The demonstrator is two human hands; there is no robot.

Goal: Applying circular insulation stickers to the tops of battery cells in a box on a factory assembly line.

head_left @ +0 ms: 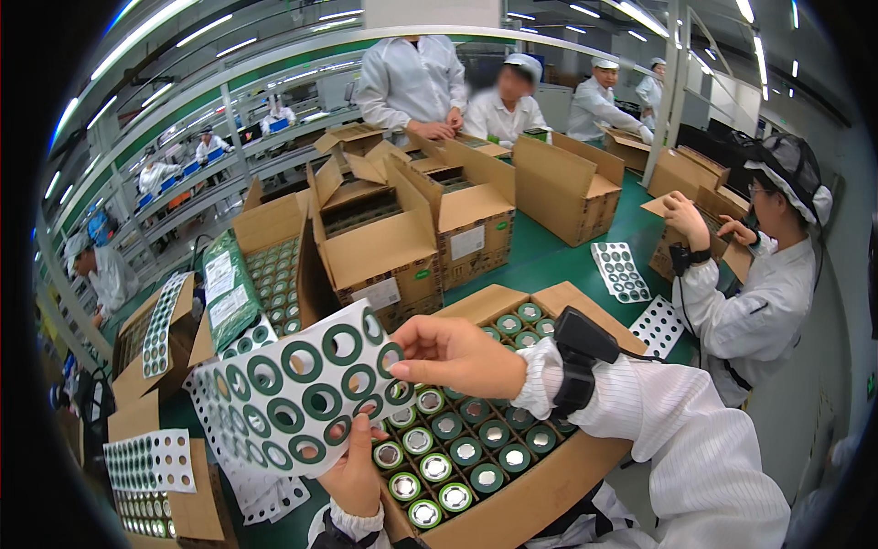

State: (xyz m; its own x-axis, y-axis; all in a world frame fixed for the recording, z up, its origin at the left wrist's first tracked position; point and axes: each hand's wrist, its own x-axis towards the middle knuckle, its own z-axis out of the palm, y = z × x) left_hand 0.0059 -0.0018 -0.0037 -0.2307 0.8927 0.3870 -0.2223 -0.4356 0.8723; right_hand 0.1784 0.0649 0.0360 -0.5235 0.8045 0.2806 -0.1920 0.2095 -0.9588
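Note:
My left hand (353,474) grips the lower edge of a white sheet of dark green ring stickers (297,414), its thumb in front. The sheet tilts toward me and bends slightly. My right hand (462,355) is closed at the sheet's right edge, thumb and fingers pinching at a ring sticker there; whether that ring has come off the backing, I cannot tell. Below both hands stands an open cardboard box (558,476) of upright cylindrical battery cells (465,450) between dividers. Several cells carry dark green rings on top; those at the near left show bright green rims and bare silver ends.
Used backing sheets (265,489) lie on the green table (498,271) at left. Open cardboard boxes (375,261) crowd the far side, beside a green wrapped pack (229,291). Another ring sheet (620,272) lies right. A co-worker (759,284) handles a box at right; other people work beyond.

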